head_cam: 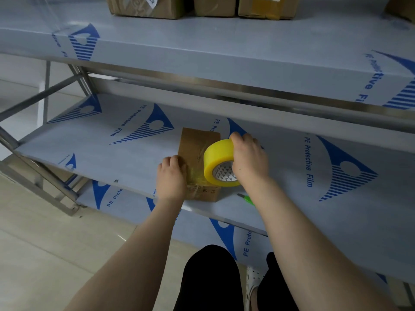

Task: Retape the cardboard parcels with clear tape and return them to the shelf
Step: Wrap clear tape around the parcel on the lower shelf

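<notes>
A small cardboard parcel (195, 144) lies flat on the middle shelf (112, 158) near its front edge. My left hand (171, 176) rests on the parcel's near left corner, fingers curled over it. My right hand (249, 160) grips a yellowish roll of clear tape (216, 161) that sits on the parcel's right side. A strip of tape runs from the roll across the box top toward my left hand. The near end of the parcel shows old tape and printed marks.
Three more cardboard parcels (143, 6) (214, 5) (267, 6) stand on the upper shelf (202, 48). A green-handled cutter (247, 199) lies on the middle shelf just right of the parcel, under my right forearm. A lower shelf (125, 205) and tiled floor lie below.
</notes>
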